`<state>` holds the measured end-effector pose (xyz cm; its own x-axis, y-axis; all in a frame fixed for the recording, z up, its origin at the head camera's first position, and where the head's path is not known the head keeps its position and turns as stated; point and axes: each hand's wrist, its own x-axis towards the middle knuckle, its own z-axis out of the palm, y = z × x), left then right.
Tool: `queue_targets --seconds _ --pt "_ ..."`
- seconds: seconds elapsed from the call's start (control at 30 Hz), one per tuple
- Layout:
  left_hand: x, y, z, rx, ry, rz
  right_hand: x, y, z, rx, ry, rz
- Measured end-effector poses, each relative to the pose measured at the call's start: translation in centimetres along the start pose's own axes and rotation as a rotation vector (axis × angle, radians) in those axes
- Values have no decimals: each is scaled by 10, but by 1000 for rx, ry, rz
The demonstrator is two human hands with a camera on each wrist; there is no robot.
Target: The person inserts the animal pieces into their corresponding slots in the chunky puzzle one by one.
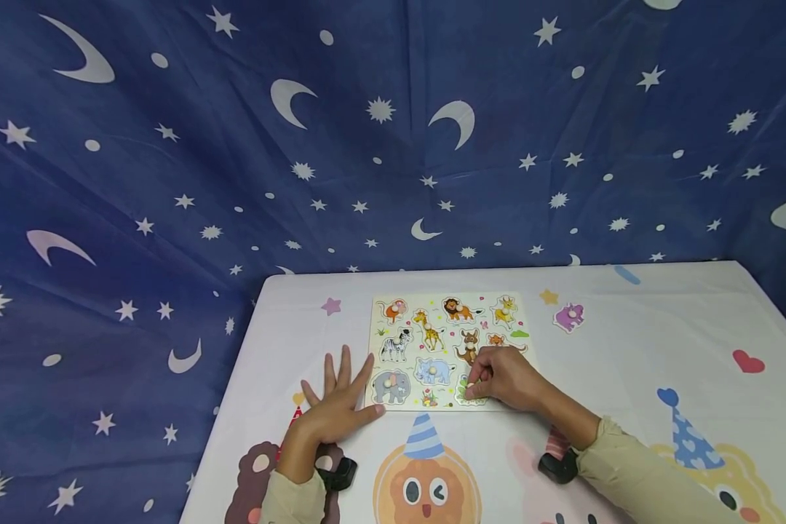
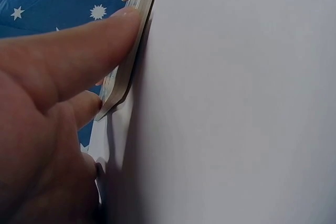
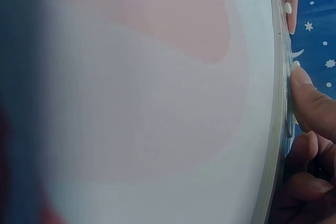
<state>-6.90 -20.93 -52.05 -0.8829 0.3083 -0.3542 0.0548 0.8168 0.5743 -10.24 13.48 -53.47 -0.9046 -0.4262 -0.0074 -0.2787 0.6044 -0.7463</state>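
Note:
A flat wooden knob puzzle board [image 1: 437, 399] with animal pieces lies on the table. My left hand [image 1: 336, 407] is spread flat at its left side, the thumb [image 2: 118, 30] touching the board's near edge. With curled fingers, my right hand [image 1: 507, 378] pinches a mostly hidden green animal puzzle piece [image 1: 462, 388] at the board's lower right corner. In the right wrist view the thumb [image 3: 310, 90] lies against a small pale knob [image 3: 296, 64]. Near the hands are the elephant piece [image 1: 396, 389], rhino piece [image 1: 426, 372] and kangaroo piece [image 1: 466, 349].
A purple hippo piece [image 1: 568, 317] lies off the board, to its right. The table's white cloth [image 1: 661, 327] carries printed cartoon animals, stars and a heart. Behind and at the left hangs a dark blue curtain [image 1: 367, 189] with moons and stars.

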Motion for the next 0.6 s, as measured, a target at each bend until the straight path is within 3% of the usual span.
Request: queue_targets --seconds 0.3,0.6 --pt "2 -4 3 -20 20 35 1 1 1 -18 0 -3" --pt "0 -1 0 0 4 0 0 0 -2 21 -28 7"
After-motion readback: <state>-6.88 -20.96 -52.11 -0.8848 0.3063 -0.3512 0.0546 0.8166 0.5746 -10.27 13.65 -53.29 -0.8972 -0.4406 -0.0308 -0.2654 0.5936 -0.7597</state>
